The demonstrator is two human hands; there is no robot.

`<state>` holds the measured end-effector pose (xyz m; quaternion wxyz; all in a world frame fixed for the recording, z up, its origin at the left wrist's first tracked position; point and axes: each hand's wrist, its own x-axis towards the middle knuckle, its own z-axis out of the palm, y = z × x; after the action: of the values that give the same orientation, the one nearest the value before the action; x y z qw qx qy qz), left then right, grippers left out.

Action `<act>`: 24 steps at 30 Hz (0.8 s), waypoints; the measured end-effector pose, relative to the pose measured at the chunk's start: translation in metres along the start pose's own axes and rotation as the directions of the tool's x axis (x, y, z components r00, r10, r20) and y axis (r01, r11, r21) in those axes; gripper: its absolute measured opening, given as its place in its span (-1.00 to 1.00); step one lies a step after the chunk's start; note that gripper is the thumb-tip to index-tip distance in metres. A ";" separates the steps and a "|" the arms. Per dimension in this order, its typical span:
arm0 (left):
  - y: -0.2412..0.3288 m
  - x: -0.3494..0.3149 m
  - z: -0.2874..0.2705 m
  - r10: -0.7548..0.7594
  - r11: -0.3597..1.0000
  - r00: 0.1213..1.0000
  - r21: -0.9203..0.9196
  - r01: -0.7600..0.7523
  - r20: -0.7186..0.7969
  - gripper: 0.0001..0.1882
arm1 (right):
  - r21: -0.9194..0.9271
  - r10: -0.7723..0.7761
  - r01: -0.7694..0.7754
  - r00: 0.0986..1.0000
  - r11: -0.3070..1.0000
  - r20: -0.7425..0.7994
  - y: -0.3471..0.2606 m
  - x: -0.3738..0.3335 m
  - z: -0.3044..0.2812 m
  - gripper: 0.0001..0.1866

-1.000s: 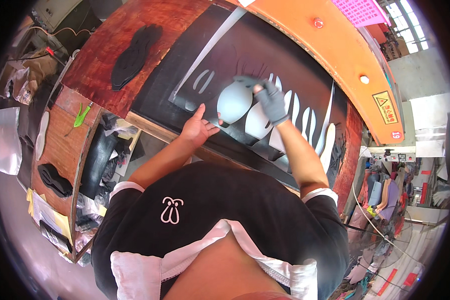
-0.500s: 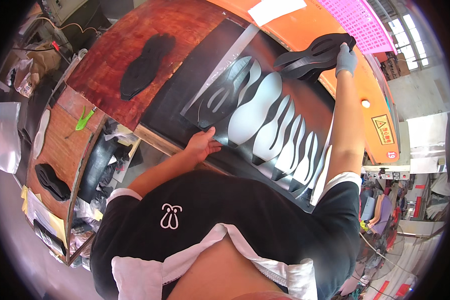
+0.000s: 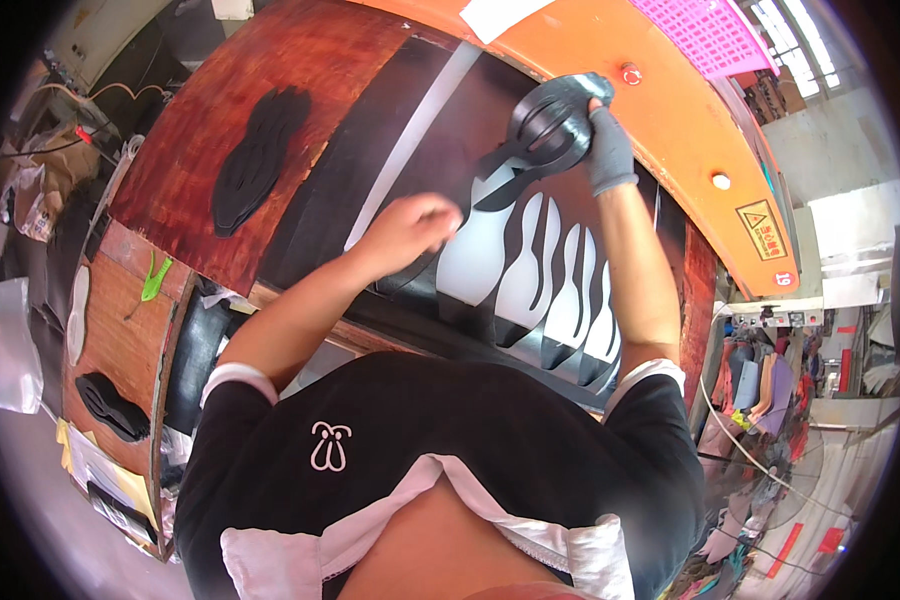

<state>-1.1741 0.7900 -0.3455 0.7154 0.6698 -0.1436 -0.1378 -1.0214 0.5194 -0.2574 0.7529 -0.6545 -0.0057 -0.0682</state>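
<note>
My right hand (image 3: 608,150), in a grey fingerless-looking glove, grips several black slotted sole-shaped pieces (image 3: 550,125) at their far end. They hang in a loose bundle over the far part of a row of pale sole shapes (image 3: 475,255) on the black board (image 3: 370,190). More slotted pale shapes (image 3: 525,265) stand to the right in that row. My bare left hand (image 3: 415,230) hovers at the left end of the row, apart from the bundle. Motion smears its fingers, and whether they hold anything does not show.
An orange machine (image 3: 685,165) with a red button (image 3: 631,74) borders the board's far side; a pink basket (image 3: 705,35) is on it. Dark sole pieces (image 3: 260,160) lie on the reddish wooden surface (image 3: 170,190). A side table (image 3: 120,330) holds a green tool (image 3: 154,277) and more black pieces (image 3: 112,406).
My right hand has moved left and nearer with the black pieces. My left hand has risen over the board. The dark slotted piece at the row's left end no longer lies there.
</note>
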 end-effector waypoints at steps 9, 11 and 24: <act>0.027 0.080 0.055 0.179 0.742 0.972 0.669 -0.032 -0.151 -0.58 | -0.174 0.081 -0.078 0.997 0.982 0.010 0.033 -0.097 0.021 -0.74; 0.013 0.077 0.052 0.191 0.806 0.978 0.581 -0.111 -0.078 -0.59 | -0.216 -0.013 0.003 0.999 0.976 -0.046 0.035 -0.096 0.016 -0.76; -0.083 0.016 0.044 0.329 0.573 0.934 0.758 -0.312 0.136 -0.77 | -0.346 -0.424 0.303 0.830 0.888 -0.362 -0.085 0.041 -0.038 -0.65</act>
<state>-1.1768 0.7382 -0.4252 0.3757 0.8736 -0.3000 0.0750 -0.9929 0.4664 -0.1751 0.6105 -0.7074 0.0435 -0.3535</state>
